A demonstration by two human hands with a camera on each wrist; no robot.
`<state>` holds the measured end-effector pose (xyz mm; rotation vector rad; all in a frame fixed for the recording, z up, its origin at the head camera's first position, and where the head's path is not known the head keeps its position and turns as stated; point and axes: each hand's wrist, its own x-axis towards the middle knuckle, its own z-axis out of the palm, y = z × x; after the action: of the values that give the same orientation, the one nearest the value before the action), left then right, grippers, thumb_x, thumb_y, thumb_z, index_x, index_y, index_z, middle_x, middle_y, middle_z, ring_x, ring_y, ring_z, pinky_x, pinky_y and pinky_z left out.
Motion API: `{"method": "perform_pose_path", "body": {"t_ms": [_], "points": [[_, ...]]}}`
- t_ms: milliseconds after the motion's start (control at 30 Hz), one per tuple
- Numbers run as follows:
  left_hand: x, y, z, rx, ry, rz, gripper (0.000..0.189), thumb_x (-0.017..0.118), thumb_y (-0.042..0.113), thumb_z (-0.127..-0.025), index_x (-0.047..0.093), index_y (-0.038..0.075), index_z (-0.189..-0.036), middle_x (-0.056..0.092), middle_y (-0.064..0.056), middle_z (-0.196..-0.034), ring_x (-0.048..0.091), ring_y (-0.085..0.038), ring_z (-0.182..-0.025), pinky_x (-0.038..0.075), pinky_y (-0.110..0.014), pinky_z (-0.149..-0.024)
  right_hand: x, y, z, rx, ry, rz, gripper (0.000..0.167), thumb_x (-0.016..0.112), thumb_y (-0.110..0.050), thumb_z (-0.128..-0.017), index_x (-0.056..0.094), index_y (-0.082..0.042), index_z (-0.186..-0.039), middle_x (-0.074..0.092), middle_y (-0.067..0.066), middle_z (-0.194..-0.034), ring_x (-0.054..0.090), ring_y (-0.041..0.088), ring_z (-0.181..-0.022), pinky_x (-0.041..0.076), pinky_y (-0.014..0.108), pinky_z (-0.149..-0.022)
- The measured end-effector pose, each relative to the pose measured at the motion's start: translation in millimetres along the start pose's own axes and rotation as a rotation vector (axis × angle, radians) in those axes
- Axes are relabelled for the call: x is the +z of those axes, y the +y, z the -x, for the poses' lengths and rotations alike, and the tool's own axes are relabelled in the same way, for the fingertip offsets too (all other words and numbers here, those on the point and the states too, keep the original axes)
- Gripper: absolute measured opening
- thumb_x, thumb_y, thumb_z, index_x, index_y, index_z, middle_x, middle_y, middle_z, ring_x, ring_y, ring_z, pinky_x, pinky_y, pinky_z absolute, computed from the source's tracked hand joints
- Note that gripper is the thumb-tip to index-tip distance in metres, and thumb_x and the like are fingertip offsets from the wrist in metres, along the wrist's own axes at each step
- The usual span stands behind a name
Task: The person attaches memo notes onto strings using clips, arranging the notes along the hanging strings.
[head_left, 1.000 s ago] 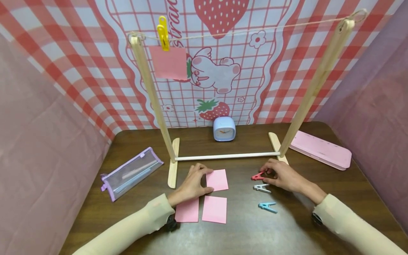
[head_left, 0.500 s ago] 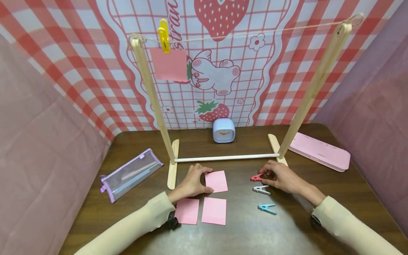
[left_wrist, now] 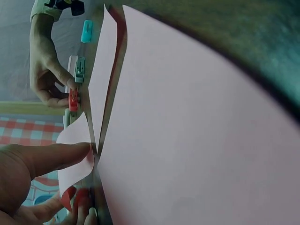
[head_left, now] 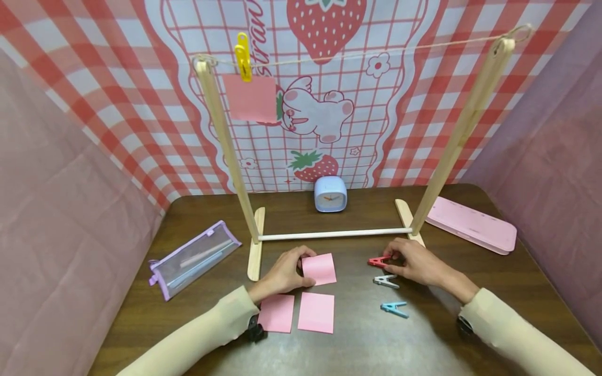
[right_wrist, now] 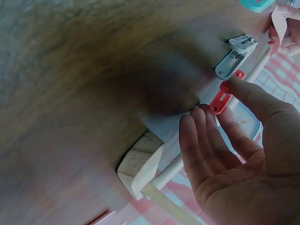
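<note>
My left hand (head_left: 285, 271) pinches a pink paper square (head_left: 320, 268) between thumb and fingers; in the left wrist view the sheet (left_wrist: 70, 166) bows in that grip. Two more pink squares lie nearer me, the left one (head_left: 276, 316) partly behind the wrist and the other (head_left: 316, 312) beside it. My right hand (head_left: 416, 262) holds a red clothespin (head_left: 377, 262) by its handles, with thumb and index finger on it in the right wrist view. A white-grey clothespin (head_left: 385, 281) and a light blue one (head_left: 394, 309) lie just nearer me.
A wooden frame (head_left: 463, 133) carries a string (head_left: 338, 56). From its left end hangs a pink square (head_left: 252, 102) under a yellow clothespin (head_left: 243, 60). A white bar (head_left: 334, 234) spans the base. A clock (head_left: 331, 194), mesh pouch (head_left: 197, 261) and pink case (head_left: 472, 224) stand around.
The pink square in my left hand has gone from flat to bowed. My right hand's red clothespin has shifted slightly left. The head view has tilted a little upward.
</note>
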<state>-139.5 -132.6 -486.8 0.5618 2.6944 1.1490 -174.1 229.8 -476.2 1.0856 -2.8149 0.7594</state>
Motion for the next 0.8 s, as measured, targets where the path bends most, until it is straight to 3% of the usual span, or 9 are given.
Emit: {"method": "perform_pose_path", "body": {"t_ms": [300, 500, 800], "points": [[1.1, -5.4, -1.4, 0.019, -0.029, 0.167, 0.056, 0.086, -0.001, -0.078, 0.064, 0.003, -0.129, 0.075, -0.016, -0.096, 0.065, -0.007, -0.073, 0.054, -0.018, -0.064, -6.4, -6.3, -3.4, 0.062, -0.059, -0.075, 0.016, 0.083, -0.013, -0.087, 0.072, -0.011, -0.097, 0.071, -0.007, -0.085, 0.066, 0.005, -0.078, 0.057, 0.024, -0.066], [0.4, -7.5, -0.3, -0.037, 0.005, 0.310, 0.054, 0.086, -0.003, -0.076, 0.064, 0.000, -0.126, 0.075, -0.018, -0.092, 0.066, -0.006, -0.073, 0.057, -0.017, -0.066, -13.6, -12.2, -6.0, 0.092, -0.066, -0.105, 0.015, 0.081, -0.014, -0.090, 0.071, -0.009, -0.100, 0.073, -0.007, -0.082, 0.066, 0.000, -0.074, 0.058, 0.025, -0.063], [0.5, -5.0, -0.3, -0.088, 0.059, 0.376, 0.022, 0.080, 0.004, -0.087, 0.074, -0.006, -0.105, 0.078, -0.021, -0.086, 0.065, -0.004, -0.065, 0.055, -0.017, -0.059, -22.2, -21.0, -13.5, 0.032, -0.001, -0.085, 0.017, 0.082, -0.012, -0.088, 0.073, -0.009, -0.102, 0.073, -0.005, -0.087, 0.066, 0.001, -0.076, 0.061, 0.029, -0.066]]}}
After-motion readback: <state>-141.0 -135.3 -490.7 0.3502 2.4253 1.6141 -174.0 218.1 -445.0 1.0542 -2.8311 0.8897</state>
